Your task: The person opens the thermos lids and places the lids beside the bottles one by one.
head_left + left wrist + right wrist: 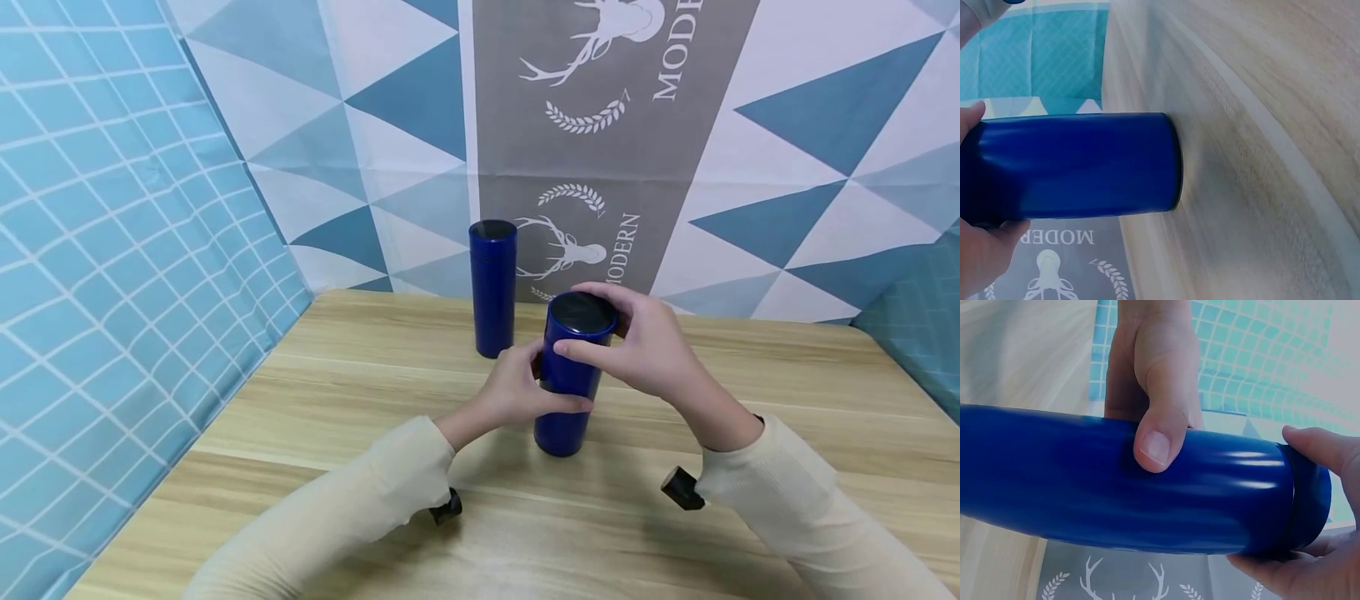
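A dark blue thermos flask (558,433) with a black-topped lid (582,312) stands nearly upright in front of me. My left hand (517,392) grips its body, thumb across the near side. Higher up, my right hand (648,342) holds the lid end between thumb and fingers. The right wrist view shows a seam between the flask body (1222,487) and the lid (1311,500), with my right fingers around that end. In the left wrist view the flask's base (1175,162) is at the tabletop; whether it touches cannot be told.
A second, matching blue flask (493,292) stands upright behind and left of the held one. The wood-grain table (360,367) meets a patterned backdrop (405,75) at its far edge. Blue grid-patterned cloth (112,208) borders the left side.
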The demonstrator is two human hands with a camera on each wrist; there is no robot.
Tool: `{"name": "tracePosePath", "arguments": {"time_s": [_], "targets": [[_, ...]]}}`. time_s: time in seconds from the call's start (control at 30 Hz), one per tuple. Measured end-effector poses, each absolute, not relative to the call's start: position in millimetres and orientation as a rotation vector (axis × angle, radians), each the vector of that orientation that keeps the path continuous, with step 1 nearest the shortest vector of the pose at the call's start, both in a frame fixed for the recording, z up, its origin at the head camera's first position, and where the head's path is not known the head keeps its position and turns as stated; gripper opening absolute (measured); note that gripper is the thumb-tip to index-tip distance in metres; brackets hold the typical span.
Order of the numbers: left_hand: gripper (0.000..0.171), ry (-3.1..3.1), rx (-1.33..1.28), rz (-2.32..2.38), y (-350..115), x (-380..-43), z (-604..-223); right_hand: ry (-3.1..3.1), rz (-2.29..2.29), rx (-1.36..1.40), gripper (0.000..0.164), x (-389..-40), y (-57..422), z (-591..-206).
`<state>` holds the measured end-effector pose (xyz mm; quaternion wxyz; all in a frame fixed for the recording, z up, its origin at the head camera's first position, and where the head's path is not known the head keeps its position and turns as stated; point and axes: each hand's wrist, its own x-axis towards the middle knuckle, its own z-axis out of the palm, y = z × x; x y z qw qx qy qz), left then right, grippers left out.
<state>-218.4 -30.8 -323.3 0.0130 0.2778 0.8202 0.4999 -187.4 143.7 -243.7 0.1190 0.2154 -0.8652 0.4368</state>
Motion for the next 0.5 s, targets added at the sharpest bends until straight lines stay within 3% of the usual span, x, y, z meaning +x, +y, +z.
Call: {"name": "tracePosePath", "arguments": {"time_s": [0.5], "targets": [[0.061, 2.504, 0.903, 1.541, -33, -222, -321, -2.619, 1.285, 0.793, 0.054, -201, 155, -238]]}}
